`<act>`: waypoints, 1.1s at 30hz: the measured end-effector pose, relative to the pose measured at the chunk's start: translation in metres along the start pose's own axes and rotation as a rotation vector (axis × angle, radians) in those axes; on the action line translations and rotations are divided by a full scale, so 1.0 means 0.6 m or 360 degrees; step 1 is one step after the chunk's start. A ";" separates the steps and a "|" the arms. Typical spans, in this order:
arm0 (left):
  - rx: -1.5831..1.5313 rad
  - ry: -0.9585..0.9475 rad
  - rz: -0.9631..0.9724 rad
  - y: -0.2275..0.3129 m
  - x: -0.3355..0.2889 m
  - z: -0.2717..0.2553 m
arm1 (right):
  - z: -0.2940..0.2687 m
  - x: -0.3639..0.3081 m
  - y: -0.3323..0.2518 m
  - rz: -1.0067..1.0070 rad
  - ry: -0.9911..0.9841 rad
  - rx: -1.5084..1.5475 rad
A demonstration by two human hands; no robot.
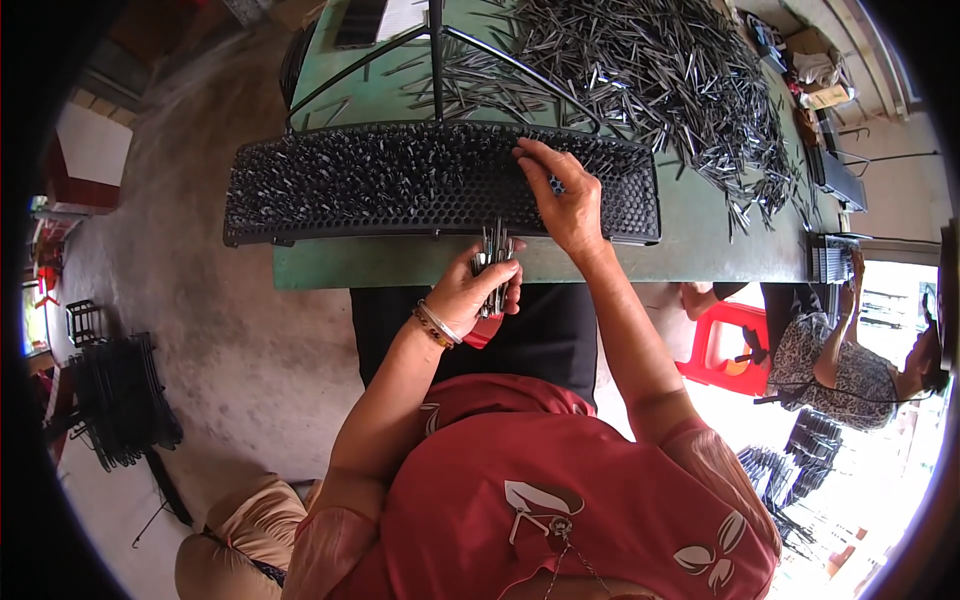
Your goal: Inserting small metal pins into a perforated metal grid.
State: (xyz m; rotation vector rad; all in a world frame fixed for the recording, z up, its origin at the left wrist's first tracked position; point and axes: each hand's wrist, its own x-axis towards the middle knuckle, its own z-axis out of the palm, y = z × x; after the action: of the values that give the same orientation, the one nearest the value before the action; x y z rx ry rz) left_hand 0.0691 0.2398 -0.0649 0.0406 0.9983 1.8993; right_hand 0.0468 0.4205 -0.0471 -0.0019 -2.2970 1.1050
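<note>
My left hand (477, 284), just below the rack's front edge, is closed around a bundle of thin dark metal strips (497, 255) standing roughly upright. A long black perforated rack (440, 210) lies along the near side of the green table, its holes mostly filled with upright strips (340, 180) from the left to past the middle. Over the right half of the rack, my right hand (565, 195) reaches down with thumb and forefinger brought together near the back row. Whatever is between those fingertips is too small to make out. Bare holes show around and below this hand.
A large heap of loose metal strips (660, 80) spreads over the green table (420, 262). A black frame (437, 70) rises behind the rack. At right, another person (840, 365) sits by a red stool (725, 350). Black racks (120, 400) stand on the floor at left.
</note>
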 end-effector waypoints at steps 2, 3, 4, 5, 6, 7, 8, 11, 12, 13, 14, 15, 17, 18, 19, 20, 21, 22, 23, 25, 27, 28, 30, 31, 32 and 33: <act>0.0010 -0.0021 0.0005 0.000 0.000 0.000 | -0.003 0.004 0.003 -0.0071 -0.0027 -0.0026; 0.0012 -0.0031 0.0004 -0.002 0.001 0.000 | -0.004 0.005 0.004 -0.0143 -0.0053 -0.0051; 0.0013 -0.0042 0.0002 -0.003 0.000 -0.001 | -0.003 0.004 0.006 -0.0142 -0.0053 -0.0051; 0.0013 -0.0042 0.0002 -0.003 0.000 0.000 | -0.002 0.004 0.009 -0.0138 -0.0055 -0.0057; 0.0012 -0.0034 -0.0013 -0.003 0.000 0.000 | -0.001 0.003 0.010 -0.0134 -0.0056 -0.0063; 0.0010 -0.0026 -0.0028 -0.003 0.000 0.000 | -0.002 0.002 0.010 -0.0134 -0.0056 -0.0063; 0.0010 -0.0026 -0.0028 -0.004 0.000 -0.001 | -0.004 0.000 0.007 -0.0162 -0.0036 -0.0138; 0.0007 -0.0047 -0.0013 -0.004 0.000 -0.002 | -0.007 0.000 0.009 -0.0259 -0.0020 -0.0268; 0.0029 -0.0054 -0.0016 -0.004 0.001 -0.002 | -0.008 0.001 0.010 -0.0328 -0.0023 -0.0325; 0.0052 -0.0060 -0.0019 -0.004 0.001 -0.002 | -0.009 0.001 0.009 -0.0327 -0.0021 -0.0326; 0.0053 -0.0059 -0.0020 -0.003 0.000 0.000 | -0.011 0.004 0.005 -0.0350 -0.0071 -0.0402; 0.0056 -0.0066 -0.0017 -0.003 -0.001 0.002 | -0.012 0.006 0.002 -0.0373 -0.0121 -0.0478; 0.0061 -0.0074 -0.0016 0.001 -0.003 0.008 | -0.014 0.011 0.006 -0.0421 -0.0140 -0.0497; 0.0076 -0.0071 -0.0025 0.005 -0.004 0.013 | -0.016 0.014 0.007 -0.0470 -0.0160 -0.0519; 0.0091 -0.0068 -0.0034 0.007 -0.004 0.015 | -0.018 0.016 0.006 -0.0468 -0.0157 -0.0520; 0.0092 -0.0067 -0.0035 0.006 -0.004 0.016 | -0.019 0.018 0.003 -0.0491 -0.0239 -0.0566; 0.0078 -0.0067 -0.0034 0.004 -0.004 0.016 | -0.020 0.020 0.000 -0.0513 -0.0320 -0.0613; 0.0064 -0.0067 -0.0033 0.003 -0.004 0.017 | -0.021 0.020 0.000 -0.0512 -0.0318 -0.0613; 0.0066 -0.0067 -0.0034 0.004 -0.004 0.017 | -0.023 0.020 -0.001 -0.0528 -0.0246 -0.0607; 0.0046 -0.0056 -0.0025 0.006 -0.004 0.020 | -0.029 0.016 -0.003 -0.0541 -0.0170 -0.0603; 0.0061 -0.0066 0.0039 0.007 -0.006 0.021 | -0.043 0.003 -0.025 -0.0140 -0.0132 -0.0101; 0.0076 -0.0075 0.0105 0.008 -0.007 0.020 | -0.055 -0.005 -0.044 0.0199 -0.0333 0.0180; 0.0168 -0.0127 0.0130 0.018 -0.007 0.028 | -0.063 -0.027 -0.052 0.0561 -0.0509 0.0525; 0.0257 -0.0172 0.0162 0.021 -0.006 0.031 | -0.064 -0.034 -0.052 0.0917 -0.0688 0.0878; 0.0260 -0.0181 0.0157 0.020 -0.004 0.032 | -0.065 -0.038 -0.051 0.1009 -0.0714 0.0957; 0.0315 -0.0261 0.0104 0.019 -0.001 0.033 | -0.068 -0.041 -0.045 0.1010 -0.0704 0.0954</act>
State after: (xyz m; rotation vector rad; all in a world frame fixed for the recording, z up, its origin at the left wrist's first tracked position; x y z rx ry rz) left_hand 0.0693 0.2489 -0.0441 0.3425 1.0790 1.8170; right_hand 0.0946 0.4261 -0.0204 -0.2965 -2.2847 2.2852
